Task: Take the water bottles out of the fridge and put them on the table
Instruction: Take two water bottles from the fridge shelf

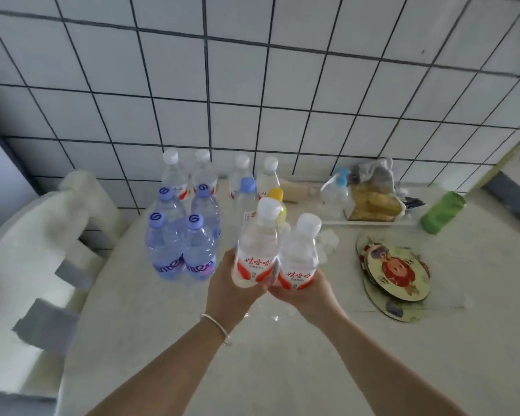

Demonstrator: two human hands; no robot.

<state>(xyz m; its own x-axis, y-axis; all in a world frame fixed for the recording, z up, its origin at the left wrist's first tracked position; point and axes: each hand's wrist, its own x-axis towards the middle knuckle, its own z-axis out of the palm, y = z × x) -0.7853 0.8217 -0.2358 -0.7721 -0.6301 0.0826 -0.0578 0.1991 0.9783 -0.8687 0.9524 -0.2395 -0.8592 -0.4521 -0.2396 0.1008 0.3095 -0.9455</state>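
My left hand (231, 283) grips a clear water bottle (257, 244) with a white cap and a red-and-white label. Right beside it, my right hand (302, 292) grips a second bottle of the same kind (299, 253). Both bottles are upright, touching each other, held above the round pale table (282, 355). Several blue-capped bottles (180, 244) stand on the table to the left. Behind them, near the wall, stand several white-capped bottles (174, 175), plus a blue-capped one (246, 196) and a yellow-capped one (278, 199).
A white chair (42, 250) stands at the table's left. Round patterned coasters (394, 277) lie on the right. A green can (442, 213) and a tray with bags (370, 202) sit at the back right. A tiled wall (252, 85) is behind.
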